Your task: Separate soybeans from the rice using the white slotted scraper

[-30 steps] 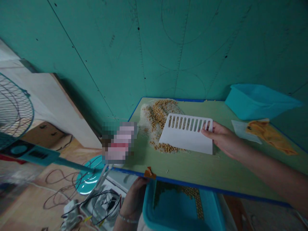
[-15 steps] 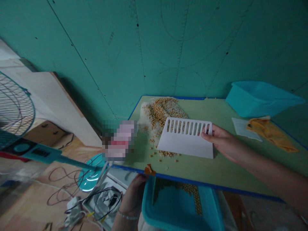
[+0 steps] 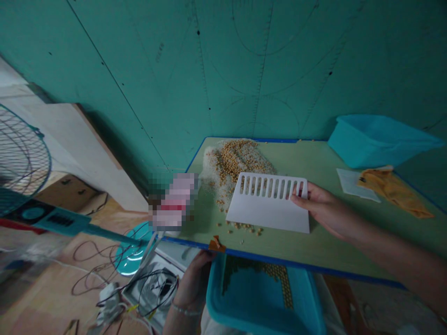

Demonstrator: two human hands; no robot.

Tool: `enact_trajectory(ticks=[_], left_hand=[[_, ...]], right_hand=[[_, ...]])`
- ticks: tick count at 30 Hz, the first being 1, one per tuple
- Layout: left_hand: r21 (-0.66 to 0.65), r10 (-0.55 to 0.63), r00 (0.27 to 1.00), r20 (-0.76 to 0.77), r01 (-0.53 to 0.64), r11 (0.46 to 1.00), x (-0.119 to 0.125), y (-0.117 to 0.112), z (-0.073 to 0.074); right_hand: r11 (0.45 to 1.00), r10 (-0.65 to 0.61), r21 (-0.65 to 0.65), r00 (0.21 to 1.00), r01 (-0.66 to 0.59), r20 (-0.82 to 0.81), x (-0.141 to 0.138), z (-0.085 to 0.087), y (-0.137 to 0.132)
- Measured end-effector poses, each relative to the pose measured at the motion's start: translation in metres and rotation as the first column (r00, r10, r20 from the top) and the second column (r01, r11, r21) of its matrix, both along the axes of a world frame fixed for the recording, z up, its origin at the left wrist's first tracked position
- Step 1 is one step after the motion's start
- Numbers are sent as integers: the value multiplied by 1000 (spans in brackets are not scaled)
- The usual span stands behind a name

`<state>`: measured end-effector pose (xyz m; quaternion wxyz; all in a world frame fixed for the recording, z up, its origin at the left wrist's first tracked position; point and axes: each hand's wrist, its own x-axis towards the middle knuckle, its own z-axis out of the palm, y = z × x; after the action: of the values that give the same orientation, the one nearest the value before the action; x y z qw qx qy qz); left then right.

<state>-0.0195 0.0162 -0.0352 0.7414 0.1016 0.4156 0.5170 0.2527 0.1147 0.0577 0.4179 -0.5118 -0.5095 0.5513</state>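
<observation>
My right hand (image 3: 319, 204) grips the right end of a white slotted plastic scraper (image 3: 267, 209), its thumb on the face and fingers passing behind. Broad and flat, the scraper slants over the near side of a pile of yellow soybeans (image 3: 235, 156) mixed with fine white grains (image 3: 210, 163). Some loose beans lie by its lower edge. Below the table edge, my left hand (image 3: 199, 266) holds the left rim of a turquoise plastic tub (image 3: 260, 298), with its fingertips partly hidden. Soybeans line the tub's far and right sides.
The pale green table (image 3: 296, 160) has a blue edge. On its right stand a turquoise bin (image 3: 370, 149), a white sheet (image 3: 354, 186) and an orange cloth (image 3: 394, 190). A pixelated pink object (image 3: 176, 202) is at the left corner. A fan (image 3: 52, 218) and cables stand left.
The scraper has shifted slightly left and toward me, and a few more beans show along its lower edge. My left hand and the tub stay about where they were.
</observation>
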Motion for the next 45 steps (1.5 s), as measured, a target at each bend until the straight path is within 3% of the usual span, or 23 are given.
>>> enact_trajectory(ticks=[6,10,23,32,45], left_hand=[[-57,-7,996,88,12,998,10,-2,21],[-41,8,994,106,-3,999,12,-2,26],[-45,25,995,96,-21,999,10,-2,12],[-92,22,996,92,-14,996,11,-1,24],[-69,-62,992,114,71,995,9,0,21]], right_hand=[[999,31,-15,999,-30,36,-1,3,-9],[999,38,-30,999,-38,22,-1,4,-14],[994,49,-98,999,-48,12,-1,3,-23],[988,80,-129,997,-80,-7,-4,7,-29],[984,72,-164,997,-68,16,-3,3,-33]])
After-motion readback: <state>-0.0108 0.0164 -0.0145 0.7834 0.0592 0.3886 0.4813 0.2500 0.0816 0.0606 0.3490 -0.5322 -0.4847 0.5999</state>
